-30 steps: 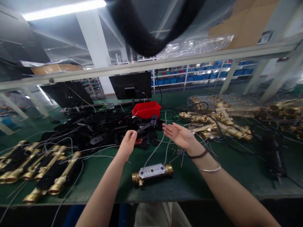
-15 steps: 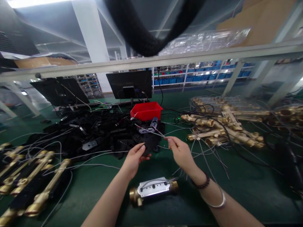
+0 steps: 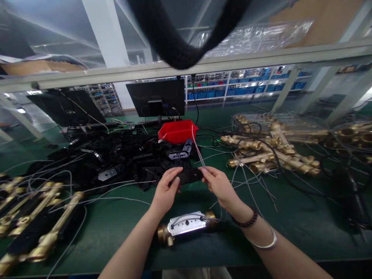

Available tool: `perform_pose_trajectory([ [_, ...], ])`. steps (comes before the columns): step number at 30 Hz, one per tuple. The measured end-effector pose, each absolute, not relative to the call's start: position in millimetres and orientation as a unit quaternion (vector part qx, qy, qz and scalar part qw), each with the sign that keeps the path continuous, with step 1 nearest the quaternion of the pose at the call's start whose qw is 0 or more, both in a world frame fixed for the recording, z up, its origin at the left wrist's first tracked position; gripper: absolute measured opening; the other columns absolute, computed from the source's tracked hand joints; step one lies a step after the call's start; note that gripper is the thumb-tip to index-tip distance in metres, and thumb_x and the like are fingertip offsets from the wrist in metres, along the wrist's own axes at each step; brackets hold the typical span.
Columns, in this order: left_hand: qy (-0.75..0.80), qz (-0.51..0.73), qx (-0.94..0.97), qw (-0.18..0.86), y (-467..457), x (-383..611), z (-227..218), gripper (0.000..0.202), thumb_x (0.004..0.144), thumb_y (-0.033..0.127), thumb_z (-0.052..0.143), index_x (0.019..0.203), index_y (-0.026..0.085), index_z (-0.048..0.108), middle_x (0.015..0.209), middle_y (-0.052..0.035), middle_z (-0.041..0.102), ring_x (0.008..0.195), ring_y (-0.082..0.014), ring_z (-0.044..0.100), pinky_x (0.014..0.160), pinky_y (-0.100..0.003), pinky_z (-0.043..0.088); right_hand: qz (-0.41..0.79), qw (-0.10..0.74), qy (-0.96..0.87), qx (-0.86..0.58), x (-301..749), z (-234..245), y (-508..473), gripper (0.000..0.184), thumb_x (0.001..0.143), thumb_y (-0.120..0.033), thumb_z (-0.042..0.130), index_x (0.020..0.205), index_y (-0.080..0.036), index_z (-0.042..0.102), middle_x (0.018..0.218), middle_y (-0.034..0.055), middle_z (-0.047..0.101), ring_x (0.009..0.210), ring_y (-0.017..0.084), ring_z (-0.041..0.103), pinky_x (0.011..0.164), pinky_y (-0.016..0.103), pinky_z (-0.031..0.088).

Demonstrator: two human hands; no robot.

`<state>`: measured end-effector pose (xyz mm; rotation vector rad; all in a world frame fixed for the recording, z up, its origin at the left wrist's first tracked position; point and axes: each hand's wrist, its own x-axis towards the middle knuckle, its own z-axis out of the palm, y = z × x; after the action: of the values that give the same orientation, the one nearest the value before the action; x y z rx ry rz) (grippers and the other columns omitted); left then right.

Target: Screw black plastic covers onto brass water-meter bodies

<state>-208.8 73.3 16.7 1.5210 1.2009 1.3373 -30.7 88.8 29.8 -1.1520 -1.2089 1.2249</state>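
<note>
The left hand (image 3: 165, 192) and right hand (image 3: 219, 186) hold one black plastic cover (image 3: 188, 176) over the green surface (image 3: 290, 232), near its front edge. The left grip pinches one end; the right pinches the other, along with thin grey wires (image 3: 197, 149). Below them the brass fitting (image 3: 186, 226) lies with its metal plate uncovered. Black-clad fittings (image 3: 37, 217) lie by the left edge, and loose covers (image 3: 116, 159) are heaped behind.
</note>
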Motion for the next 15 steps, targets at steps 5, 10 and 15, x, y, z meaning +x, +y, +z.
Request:
perform_pose_trajectory([
  [5,0.48,0.492,0.658,0.307,72,-211,21,0.034,0.079,0.031,0.06,0.111,0.025,0.066,0.124,-0.0082,0.055,0.095,-0.0218,0.06,0.076,-0.033,0.053,0.478,0.509,-0.537,-0.473,-34,27,85,0.05,0.072,-0.064,0.054,0.078,-0.015,0.064,0.057,-0.0014,0.048,0.044,0.008,0.03,0.041,0.023,0.02],
  [10,0.525,0.471,0.65,0.283,73,-212,26,0.045,0.061,0.019,0.076,0.105,0.026,0.067,0.106,-0.0036,0.063,0.106,-0.0245,0.056,0.1,-0.041,0.039,0.439,0.502,-0.587,-0.459,-32,30,81,0.053,0.08,-0.064,0.045,0.055,-0.018,0.054,0.051,0.0004,0.045,0.047,0.011,0.037,0.043,0.024,0.027],
  [15,0.486,0.564,0.425,0.516,76,-217,28,0.031,0.077,0.04,0.064,0.095,0.015,0.068,0.092,-0.0082,0.066,0.086,-0.0199,0.06,0.08,-0.032,0.049,0.313,0.526,-0.636,-0.47,-26,35,78,0.031,0.083,-0.044,0.053,0.087,-0.019,0.07,0.068,0.0035,0.061,0.06,0.016,0.052,0.054,0.027,0.041],
])
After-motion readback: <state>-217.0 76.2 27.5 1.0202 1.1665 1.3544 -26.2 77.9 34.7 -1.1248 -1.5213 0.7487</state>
